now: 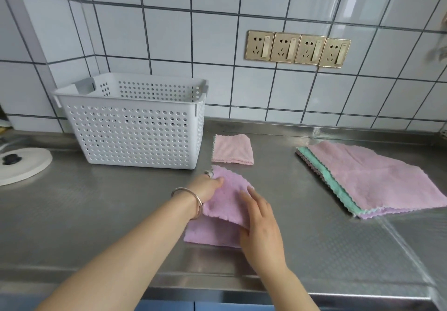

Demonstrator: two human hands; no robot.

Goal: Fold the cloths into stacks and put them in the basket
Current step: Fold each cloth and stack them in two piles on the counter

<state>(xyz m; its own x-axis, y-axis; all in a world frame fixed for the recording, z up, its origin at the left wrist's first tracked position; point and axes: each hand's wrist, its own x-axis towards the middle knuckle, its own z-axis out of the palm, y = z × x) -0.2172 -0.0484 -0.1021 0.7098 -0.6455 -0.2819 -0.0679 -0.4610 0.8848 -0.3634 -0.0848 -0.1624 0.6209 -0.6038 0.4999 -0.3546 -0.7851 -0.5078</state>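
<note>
A lilac cloth lies half folded on the steel counter in front of me. My left hand holds its upper left part, with the fingers tucked under the raised fold. My right hand rests flat on the cloth's right side, fingers straight. Behind it lies a folded pink cloth. A white perforated basket stands at the back left, and nothing shows inside it from here. To the right lies a flat pile of unfolded cloths, pink on top with green and lilac edges below.
A round white lid with a dark knob sits at the far left. The tiled wall behind carries a row of gold sockets. The counter's front edge runs just below my forearms.
</note>
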